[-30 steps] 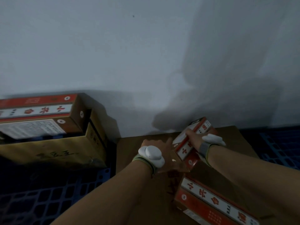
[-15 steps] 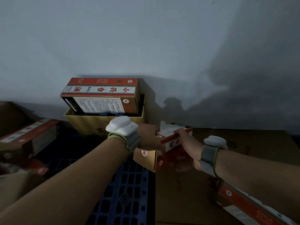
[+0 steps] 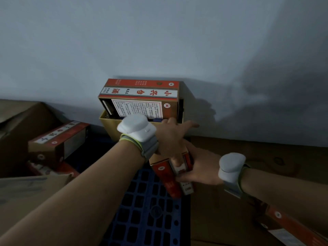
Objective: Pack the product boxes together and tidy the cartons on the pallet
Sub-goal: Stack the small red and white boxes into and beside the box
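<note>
I hold a red and tan product box (image 3: 168,176) over the blue pallet (image 3: 147,210). My right hand (image 3: 197,167) grips its right side. My left hand (image 3: 172,137) rests on its far top end, fingers spread toward the wall. Just behind stands an open tan carton (image 3: 110,126) against the wall, with another product box (image 3: 140,98) sticking up out of it. A third product box (image 3: 58,141) lies on the left, and a fourth (image 3: 291,226) lies under my right forearm at the lower right.
A grey wall (image 3: 159,41) closes off the back. A flat brown carton (image 3: 239,174) fills the right side. Brown cartons (image 3: 19,125) and a carton flap (image 3: 30,190) crowd the left. The pallet grid shows between them.
Both hands have carried the held box left, off the brown carton and over the pallet, closer to the open carton. The view has swung left and nearer.
</note>
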A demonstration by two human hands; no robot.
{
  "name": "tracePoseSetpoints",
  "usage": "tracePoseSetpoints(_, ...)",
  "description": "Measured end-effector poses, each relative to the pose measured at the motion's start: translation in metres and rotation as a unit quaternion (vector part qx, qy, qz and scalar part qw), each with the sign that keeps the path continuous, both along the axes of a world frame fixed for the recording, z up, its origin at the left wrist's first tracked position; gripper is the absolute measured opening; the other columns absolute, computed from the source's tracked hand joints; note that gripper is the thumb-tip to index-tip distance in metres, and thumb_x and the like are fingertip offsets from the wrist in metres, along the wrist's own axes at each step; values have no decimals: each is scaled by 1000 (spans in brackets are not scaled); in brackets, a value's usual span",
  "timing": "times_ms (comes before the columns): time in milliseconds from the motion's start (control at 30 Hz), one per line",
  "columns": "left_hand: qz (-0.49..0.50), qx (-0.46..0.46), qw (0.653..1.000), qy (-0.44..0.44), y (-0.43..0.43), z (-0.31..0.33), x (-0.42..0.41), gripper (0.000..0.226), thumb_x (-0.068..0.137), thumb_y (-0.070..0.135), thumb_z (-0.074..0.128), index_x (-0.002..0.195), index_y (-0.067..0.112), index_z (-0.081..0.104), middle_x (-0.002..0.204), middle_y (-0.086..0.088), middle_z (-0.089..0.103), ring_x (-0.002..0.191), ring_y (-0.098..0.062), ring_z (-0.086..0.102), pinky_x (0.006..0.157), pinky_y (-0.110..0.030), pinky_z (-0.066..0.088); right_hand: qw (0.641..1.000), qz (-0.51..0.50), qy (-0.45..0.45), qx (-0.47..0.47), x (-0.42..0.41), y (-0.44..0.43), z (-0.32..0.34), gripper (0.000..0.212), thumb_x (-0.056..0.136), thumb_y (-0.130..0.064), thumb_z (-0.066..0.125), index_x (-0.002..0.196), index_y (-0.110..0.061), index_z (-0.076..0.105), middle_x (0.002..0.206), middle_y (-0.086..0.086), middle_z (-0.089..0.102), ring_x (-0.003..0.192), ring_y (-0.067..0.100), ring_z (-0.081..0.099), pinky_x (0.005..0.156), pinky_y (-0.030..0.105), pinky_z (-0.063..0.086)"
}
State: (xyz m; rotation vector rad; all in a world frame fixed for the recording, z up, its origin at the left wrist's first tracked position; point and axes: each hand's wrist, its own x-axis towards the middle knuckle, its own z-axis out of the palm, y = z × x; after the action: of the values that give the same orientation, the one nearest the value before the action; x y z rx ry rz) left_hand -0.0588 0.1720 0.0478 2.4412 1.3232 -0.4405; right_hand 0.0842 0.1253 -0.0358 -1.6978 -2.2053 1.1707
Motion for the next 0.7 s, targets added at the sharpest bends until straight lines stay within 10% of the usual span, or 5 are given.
tracePoseSetpoints(233,-45,-1,999,-23,-6,-5,8,89,69,41,78,143,32,28,129,-5,51,117,-26,50,92,-38,47,991,-68,103,46,-8,-1,-27,101,58,-52,83,136,-36,22,117,-23,50,107,1,55,77,4,38)
tracePoseSetpoints(367,41,56,998,7,11,7,-6,28,85,44,57,87,16,64,82,0,63,69,-14,57,56,-25,43,981,-120,135,71,-11,-1,-41,110,63,-46,83,143,-37,8,122,-16,57,106,6,59,84,18,46)
tracePoseSetpoints(467,97,92,989,66,20,0,-17,37,90,41,53,67,12,49,65,2,47,59,-12,47,51,-23,35,982,-131,123,65,-14,5,-45,111,66,-41,82,146,-31,5,126,-4,61,110,17,61,87,26,49)
tracePoseSetpoints(700,153,22,987,54,16,-38,-28,53,77,66,60,90,15,60,93,-5,64,88,-23,62,76,-31,48,991,-124,31,28,-21,17,-60,85,76,-45,75,143,-18,32,136,5,54,118,25,56,90,27,46)
